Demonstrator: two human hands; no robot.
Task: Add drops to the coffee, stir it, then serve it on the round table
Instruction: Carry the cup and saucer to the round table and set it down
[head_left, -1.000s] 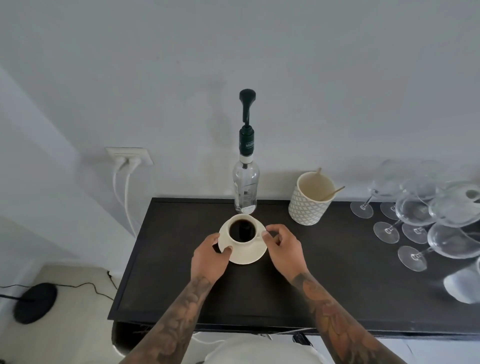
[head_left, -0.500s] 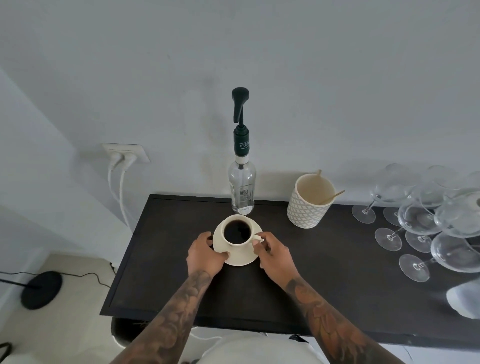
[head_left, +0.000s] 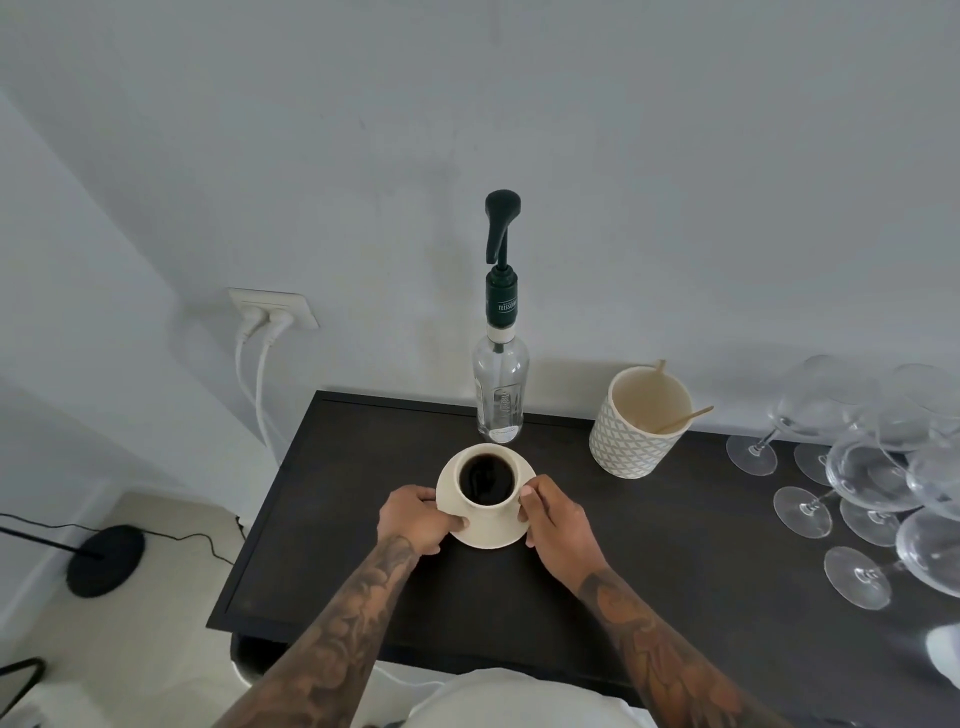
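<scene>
Gripping the saucer (head_left: 485, 525) at mid-frame, your left hand (head_left: 415, 525) and right hand (head_left: 553, 525) pinch its rim; next, slide the cup (head_left: 487, 479) under the pump bottle (head_left: 500, 395).

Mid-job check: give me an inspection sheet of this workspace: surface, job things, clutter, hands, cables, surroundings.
Surface: dark counter against a white wall.
Job's things: coffee cup, full, on a saucer; pump bottle behind it.
Clutter: patterned pot holding wooden sticks; wine glasses crowded at right.
Hands: left hand and right hand each grip the saucer's rim.
Cables: two white plugs in a wall socket; black cord on the floor.
Surroundings: black round base on the floor; round table not seen.
</scene>
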